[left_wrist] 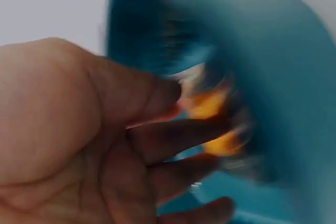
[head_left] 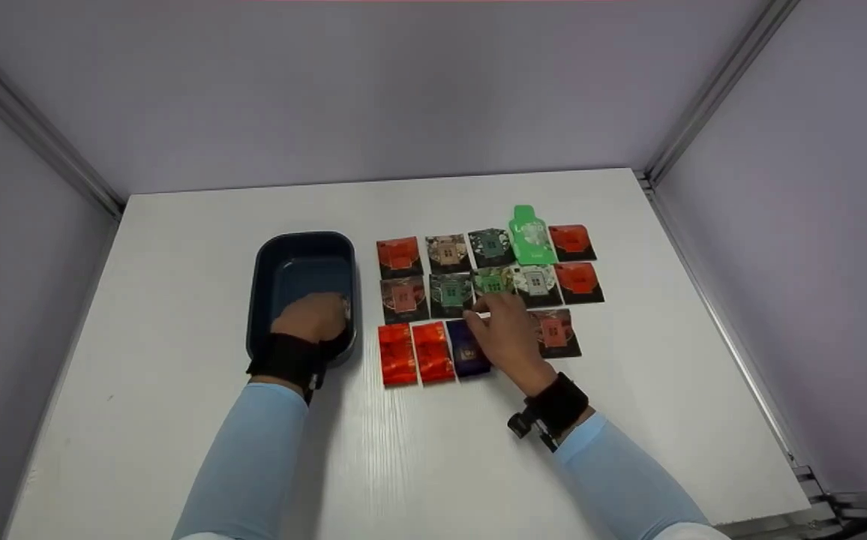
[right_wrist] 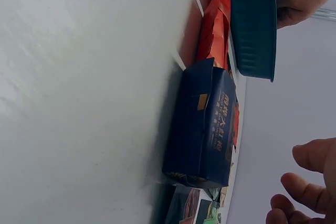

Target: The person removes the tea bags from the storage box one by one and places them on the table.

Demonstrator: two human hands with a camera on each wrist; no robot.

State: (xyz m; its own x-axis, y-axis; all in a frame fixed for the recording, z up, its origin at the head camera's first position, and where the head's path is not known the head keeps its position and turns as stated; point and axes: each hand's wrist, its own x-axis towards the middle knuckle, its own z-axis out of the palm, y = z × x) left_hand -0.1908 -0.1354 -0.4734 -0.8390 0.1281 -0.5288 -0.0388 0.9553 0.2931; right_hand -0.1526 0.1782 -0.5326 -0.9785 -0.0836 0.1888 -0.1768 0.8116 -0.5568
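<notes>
My left hand (head_left: pixel 313 315) reaches down into a dark blue rectangular bin (head_left: pixel 298 262). In the left wrist view, thumb and fingers pinch a blurred orange-and-dark packet (left_wrist: pixel 210 106) inside the bin; its print is too smeared to read. The right hand (head_left: pixel 508 337) hovers by the lower rows of flat sachets, fingers loosely bent, nothing between them. Just left of it lies a dark blue packet (head_left: pixel 468 351), seen from the side as a plump wrapped block (right_wrist: pixel 202 124) with gold lettering. Two shiny red packets (head_left: pixel 397 355) lie alongside.
Square sachets with red, green and white window prints (head_left: pixel 451 294) form two rows behind the packets. A green pouch (head_left: pixel 531 238) stands out among the back row. One reddish sachet (head_left: pixel 555 334) lies right of the right hand. Grey walls (head_left: pixel 403 90) enclose the white table (head_left: pixel 403 465).
</notes>
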